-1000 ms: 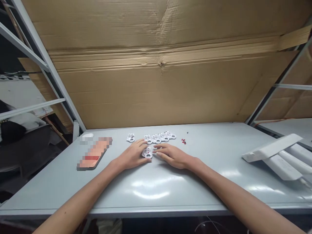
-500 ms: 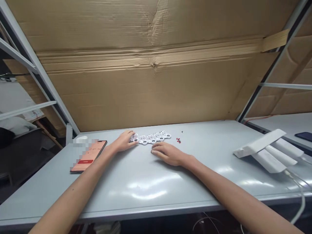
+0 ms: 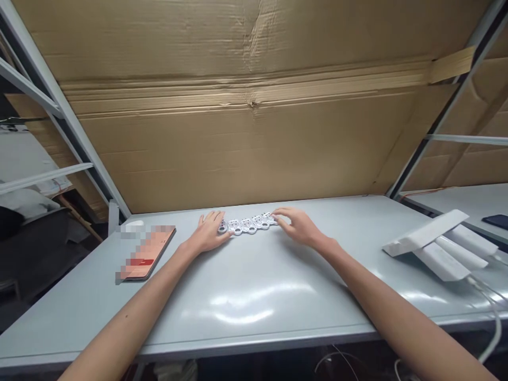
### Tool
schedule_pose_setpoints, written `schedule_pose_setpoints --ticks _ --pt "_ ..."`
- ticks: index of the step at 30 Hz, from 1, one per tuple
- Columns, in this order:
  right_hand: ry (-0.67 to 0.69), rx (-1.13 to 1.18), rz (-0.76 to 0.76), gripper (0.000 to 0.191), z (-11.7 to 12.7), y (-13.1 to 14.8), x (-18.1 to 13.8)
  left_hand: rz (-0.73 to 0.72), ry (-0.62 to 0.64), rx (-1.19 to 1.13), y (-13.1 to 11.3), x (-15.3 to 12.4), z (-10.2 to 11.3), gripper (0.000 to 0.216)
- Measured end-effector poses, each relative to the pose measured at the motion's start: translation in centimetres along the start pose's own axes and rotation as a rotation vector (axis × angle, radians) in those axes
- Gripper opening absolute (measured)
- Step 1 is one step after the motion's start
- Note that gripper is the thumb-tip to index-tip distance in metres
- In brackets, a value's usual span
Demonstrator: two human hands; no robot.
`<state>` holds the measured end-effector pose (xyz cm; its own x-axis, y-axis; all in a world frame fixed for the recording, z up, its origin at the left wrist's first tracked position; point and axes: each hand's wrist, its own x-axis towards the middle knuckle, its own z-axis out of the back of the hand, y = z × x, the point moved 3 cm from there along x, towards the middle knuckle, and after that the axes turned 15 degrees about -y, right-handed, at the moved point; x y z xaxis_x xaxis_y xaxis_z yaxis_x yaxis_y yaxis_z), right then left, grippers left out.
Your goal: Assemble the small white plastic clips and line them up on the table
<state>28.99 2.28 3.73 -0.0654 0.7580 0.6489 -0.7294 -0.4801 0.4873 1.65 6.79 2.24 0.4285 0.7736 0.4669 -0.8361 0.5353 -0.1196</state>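
Observation:
A row of several small white plastic parts [image 3: 248,224] with round holes lies near the far edge of the grey table [image 3: 254,296]. My left hand [image 3: 208,235] lies flat at the row's left end, fingers stretched out and touching the leftmost part. My right hand [image 3: 298,226] rests at the row's right end, fingers spread and touching the rightmost part. Neither hand grips anything. The small red bits seen before are hidden behind my right hand.
A phone [image 3: 145,254] lies on the table's left side, a small white object [image 3: 134,224] behind it. White plastic casings [image 3: 440,246] with cables sit at the right. A cardboard sheet [image 3: 254,106] stands along the back. Metal rack posts flank both sides.
My left hand carried one white part to the left end of the row. My right hand then moved forward from the table's middle to the row's right end.

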Motion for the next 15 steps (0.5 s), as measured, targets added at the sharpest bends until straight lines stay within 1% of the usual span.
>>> schedule_pose_setpoints --ticks 1,3,7,9,11,15 --pt "-0.022 -0.057 -0.076 0.029 0.5 -1.0 0.2 -0.014 0.004 -0.005 -0.6 0.2 -0.1 0.062" --pt "-0.003 -0.154 -0.208 0.029 1.2 -3.1 0.4 -0.044 0.025 -0.005 -1.6 0.5 -0.5 0.058" --pt "0.092 -0.266 -0.275 0.020 1.9 -5.7 0.1 -0.057 0.023 0.014 -2.4 0.8 -1.3 0.046" --pt "0.141 -0.279 -0.286 0.017 1.7 -6.2 -0.1 -0.066 0.010 0.017 -2.4 0.5 -1.2 0.042" --pt "0.174 -0.285 -0.297 0.015 1.4 -6.3 -0.2 -0.089 -0.003 0.012 -2.7 -0.2 -0.8 0.043" --pt "0.190 -0.293 -0.341 0.015 0.8 -6.2 -0.2 -0.150 -0.018 -0.068 -4.2 -2.3 0.5 0.049"
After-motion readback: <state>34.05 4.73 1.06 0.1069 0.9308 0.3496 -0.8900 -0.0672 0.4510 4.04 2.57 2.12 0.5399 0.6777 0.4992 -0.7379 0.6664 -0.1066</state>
